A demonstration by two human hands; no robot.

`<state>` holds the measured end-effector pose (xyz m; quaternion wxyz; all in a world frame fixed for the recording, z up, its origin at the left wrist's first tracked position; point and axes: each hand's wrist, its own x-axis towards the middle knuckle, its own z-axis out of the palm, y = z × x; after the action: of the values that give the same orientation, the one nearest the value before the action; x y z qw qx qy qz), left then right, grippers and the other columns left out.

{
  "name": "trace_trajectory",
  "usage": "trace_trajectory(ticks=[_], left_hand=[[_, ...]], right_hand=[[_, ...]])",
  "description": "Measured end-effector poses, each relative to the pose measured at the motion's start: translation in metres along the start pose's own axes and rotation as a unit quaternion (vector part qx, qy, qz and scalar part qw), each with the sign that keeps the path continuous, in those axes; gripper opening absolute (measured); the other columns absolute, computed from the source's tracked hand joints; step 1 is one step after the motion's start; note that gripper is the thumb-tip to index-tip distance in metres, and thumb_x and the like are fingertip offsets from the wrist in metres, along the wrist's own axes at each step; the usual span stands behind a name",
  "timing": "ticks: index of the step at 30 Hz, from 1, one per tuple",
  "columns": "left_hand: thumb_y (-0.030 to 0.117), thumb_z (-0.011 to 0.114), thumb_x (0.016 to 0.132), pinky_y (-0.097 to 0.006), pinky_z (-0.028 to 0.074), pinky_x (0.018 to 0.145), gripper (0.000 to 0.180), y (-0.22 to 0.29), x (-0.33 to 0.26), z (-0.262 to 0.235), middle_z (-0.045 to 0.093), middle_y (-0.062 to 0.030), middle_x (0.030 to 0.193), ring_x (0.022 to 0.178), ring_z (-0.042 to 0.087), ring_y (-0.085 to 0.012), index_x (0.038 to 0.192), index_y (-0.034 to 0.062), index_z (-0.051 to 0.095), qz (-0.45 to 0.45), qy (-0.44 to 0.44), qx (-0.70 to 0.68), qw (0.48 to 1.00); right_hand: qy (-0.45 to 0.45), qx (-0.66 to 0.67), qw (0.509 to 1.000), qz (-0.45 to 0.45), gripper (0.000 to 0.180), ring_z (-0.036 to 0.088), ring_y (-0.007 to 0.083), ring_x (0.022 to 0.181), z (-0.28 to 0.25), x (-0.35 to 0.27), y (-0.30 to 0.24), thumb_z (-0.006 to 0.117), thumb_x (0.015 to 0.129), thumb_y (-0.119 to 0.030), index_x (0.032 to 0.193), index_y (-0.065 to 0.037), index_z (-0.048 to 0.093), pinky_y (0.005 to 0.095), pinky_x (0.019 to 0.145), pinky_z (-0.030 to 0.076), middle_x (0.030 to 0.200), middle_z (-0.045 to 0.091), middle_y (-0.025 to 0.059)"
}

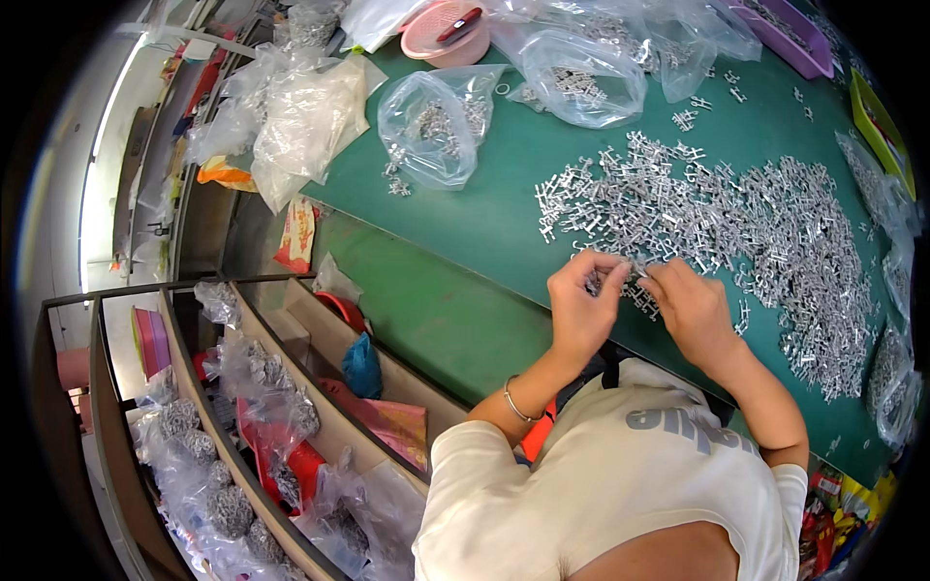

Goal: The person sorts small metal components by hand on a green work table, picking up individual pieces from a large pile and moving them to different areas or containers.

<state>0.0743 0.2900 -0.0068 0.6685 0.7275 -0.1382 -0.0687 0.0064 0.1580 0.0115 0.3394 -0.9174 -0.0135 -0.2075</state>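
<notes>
A wide heap of small silver metal pieces (804,261), hook-like or cross-shaped, spreads over the green tabletop (465,232) in front of me. At the heap's near edge my left hand (581,302), with a bangle on its wrist, is closed, and some silver pieces show between its fingers and palm. Close beside it my right hand (690,312) has thumb and fingers pinched together. The fingertips of both hands meet over a tiny silver piece (636,274), whose exact shape is partly hidden by the fingers.
Clear bags (426,131) of similar pieces lie at the far side, by a pink basket (446,39). A purple tray (790,37) and a green tray (883,131) stand at the right. Left and below, shelves (262,416) hold bagged metal parts.
</notes>
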Motion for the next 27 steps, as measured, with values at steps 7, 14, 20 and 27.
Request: trace_trajectory(ticks=[7, 14, 20, 27], left_hand=[[0.008, 0.062, 0.080, -0.022, 0.035, 0.040, 0.011, -0.063, 0.100, -0.129, 0.052, -0.0024, 0.060, 0.045, 0.043, -0.0079, 0.084, -0.0016, 0.058, -0.023, 0.321, -0.127, 0.938], [0.005, 0.060, 0.080, -0.020, 0.036, 0.041, 0.012, -0.111, 0.207, -0.247, 0.059, -0.0069, 0.066, 0.046, 0.045, -0.0073, 0.086, -0.0052, 0.060, 0.001, 0.392, -0.046, 0.919], [0.006, 0.056, 0.082, -0.020, 0.036, 0.042, 0.012, -0.105, 0.204, -0.208, 0.059, -0.0060, 0.071, 0.049, 0.044, -0.0080, 0.089, -0.0036, 0.060, 0.070, 0.454, 0.042, 0.887], [0.015, 0.054, 0.087, -0.018, 0.030, 0.040, 0.019, -0.064, 0.126, -0.139, 0.055, -0.0013, 0.068, 0.048, 0.039, -0.0028, 0.095, -0.0008, 0.061, 0.123, 0.352, 0.124, 0.920]], right_hand=[[-0.064, 0.342, 0.878, 0.328, 0.016, 0.045, 0.0067, 0.056, -0.025, 0.016, 0.046, 0.054, 0.085, -0.011, 0.088, 0.003, 0.062, 0.0220, 0.053, 0.039, 0.064, 0.054, -0.0001], [0.039, 0.226, 0.923, 0.308, 0.020, 0.048, 0.0071, 0.055, -0.030, 0.031, 0.086, 0.054, 0.085, -0.015, 0.091, 0.001, 0.064, 0.0232, 0.052, 0.040, 0.064, 0.056, 0.0012], [0.021, -0.084, 0.984, 0.154, 0.024, 0.057, 0.0297, 0.073, -0.007, 0.044, 0.099, 0.065, 0.073, -0.013, 0.095, -0.005, 0.063, 0.0393, 0.061, 0.044, 0.077, 0.054, 0.0118], [-0.062, -0.151, 0.981, 0.105, 0.016, 0.057, 0.0305, 0.075, 0.003, 0.060, 0.090, 0.066, 0.071, -0.011, 0.083, -0.003, 0.058, 0.0393, 0.062, 0.045, 0.086, 0.053, 0.0101]])
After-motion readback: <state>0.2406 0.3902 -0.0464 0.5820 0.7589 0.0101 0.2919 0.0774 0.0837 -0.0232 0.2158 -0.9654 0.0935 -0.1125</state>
